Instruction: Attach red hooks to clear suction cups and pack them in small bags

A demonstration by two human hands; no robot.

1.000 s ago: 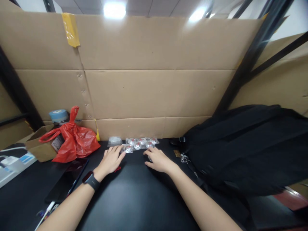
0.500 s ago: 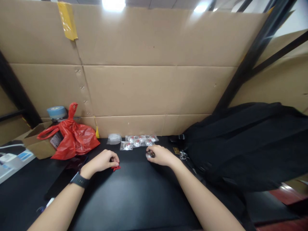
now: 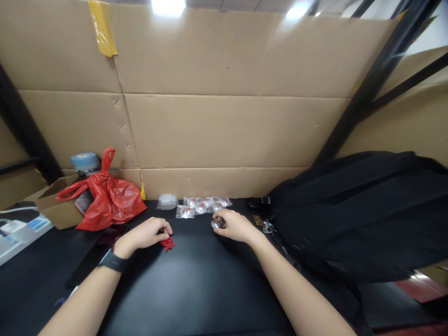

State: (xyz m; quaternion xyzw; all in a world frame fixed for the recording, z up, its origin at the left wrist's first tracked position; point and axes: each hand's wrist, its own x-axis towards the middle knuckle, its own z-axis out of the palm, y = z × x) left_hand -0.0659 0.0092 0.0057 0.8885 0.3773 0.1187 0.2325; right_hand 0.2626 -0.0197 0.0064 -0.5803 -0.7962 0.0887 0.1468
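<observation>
My left hand [image 3: 152,232], a dark watch on its wrist, is at the far edge of a small heap of red pieces [image 3: 168,243] on the black table. Its fingers are curled and drawn together; what lies between the fingertips is hidden. A small round, shiny silvery object [image 3: 216,224] is gripped between the thumb and fingers of my right hand [image 3: 229,225]. Just beyond are several small clear packets [image 3: 185,211] with round silvery contents and red spots. Left of those lies a stack of clear plastic bags [image 3: 167,201].
A red plastic bag [image 3: 110,200], a cardboard box [image 3: 58,205] and a white power strip [image 3: 26,239] are at the left. A large black backpack [image 3: 360,210] fills the right side. Keys [image 3: 269,227] lie beside it. A cardboard wall [image 3: 220,130] stands behind the table.
My left hand has shifted slightly left and back, showing more of the red heap. My right hand keeps its grip on the round silvery object. The view has shifted slightly.
</observation>
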